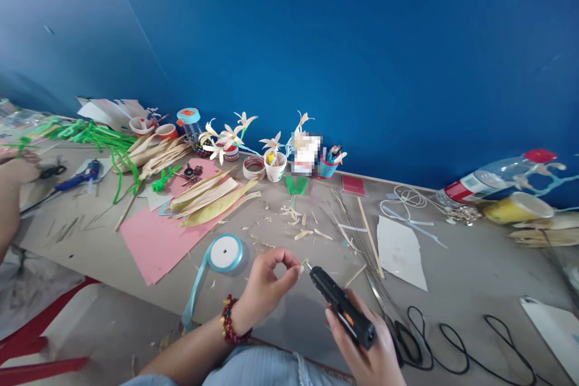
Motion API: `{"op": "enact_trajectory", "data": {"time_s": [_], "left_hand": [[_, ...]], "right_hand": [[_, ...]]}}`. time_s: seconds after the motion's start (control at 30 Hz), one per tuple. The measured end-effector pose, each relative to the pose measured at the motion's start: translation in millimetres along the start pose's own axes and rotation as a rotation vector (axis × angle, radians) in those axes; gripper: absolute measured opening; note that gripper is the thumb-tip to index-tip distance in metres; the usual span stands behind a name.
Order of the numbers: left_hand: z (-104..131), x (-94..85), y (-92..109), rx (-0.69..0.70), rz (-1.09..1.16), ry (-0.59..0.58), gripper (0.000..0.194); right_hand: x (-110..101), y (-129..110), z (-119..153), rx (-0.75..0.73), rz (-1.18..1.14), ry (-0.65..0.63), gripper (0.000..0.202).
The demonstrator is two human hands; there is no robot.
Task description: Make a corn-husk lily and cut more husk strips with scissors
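My left hand (270, 282) is closed in a pinch, thumb against forefinger, on a small yellow-green strip (305, 262). Its exact kind is too small to tell. My right hand (368, 344) is wrapped round a black hot glue gun (342, 306), whose metal nozzle points at the strip, touching it or very close. Beyond my hands lie pale cut husk petals (303, 234) and scraps on the grey table (271, 229). A roll of light blue ribbon (225, 253) lies left of my left hand. Scissors (406, 341) lie partly hidden beside my right hand.
Husk flowers (230, 136) stand by the blue wall near a paper cup (275, 167). Dried husks (212, 199) rest on pink paper (158, 244). A black cord (456, 347) loops at right, near a plastic bottle (493, 181). At far left another person's hand (20, 163) works.
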State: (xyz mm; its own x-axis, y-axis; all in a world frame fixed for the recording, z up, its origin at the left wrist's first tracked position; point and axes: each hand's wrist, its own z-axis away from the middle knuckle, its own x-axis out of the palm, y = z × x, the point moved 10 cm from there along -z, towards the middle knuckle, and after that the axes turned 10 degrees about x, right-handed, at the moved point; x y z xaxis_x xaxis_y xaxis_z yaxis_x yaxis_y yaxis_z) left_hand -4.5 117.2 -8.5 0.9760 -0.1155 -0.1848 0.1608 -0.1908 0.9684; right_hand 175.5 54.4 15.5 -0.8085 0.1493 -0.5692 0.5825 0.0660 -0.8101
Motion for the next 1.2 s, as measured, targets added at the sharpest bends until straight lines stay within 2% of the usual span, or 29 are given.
{"op": "enact_trajectory", "data": {"time_s": [0.13,0.3,0.83,1.2], "left_hand": [[0.3,0.3,0.2,0.000,-0.019,0.001,0.012],[-0.5,-0.3,4.4,0.012,-0.028,0.007,0.012],[0.1,-0.8,7.3,0.034,-0.053,0.004,0.011],[-0.4,-0.9,8.8,0.044,-0.074,0.004,0.014]], "right_hand": [[2.4,-3.9,-2.1,-0.042,-0.002,-0.063,0.021],[0.1,-3.7,-4.2,-0.021,-0.008,-0.056,0.024],[5.5,-3.6,-2.4,-0.028,-0.013,-0.109,0.015],[2.6,-4.3,-2.2,-0.041,-0.005,-0.079,0.017]]}}
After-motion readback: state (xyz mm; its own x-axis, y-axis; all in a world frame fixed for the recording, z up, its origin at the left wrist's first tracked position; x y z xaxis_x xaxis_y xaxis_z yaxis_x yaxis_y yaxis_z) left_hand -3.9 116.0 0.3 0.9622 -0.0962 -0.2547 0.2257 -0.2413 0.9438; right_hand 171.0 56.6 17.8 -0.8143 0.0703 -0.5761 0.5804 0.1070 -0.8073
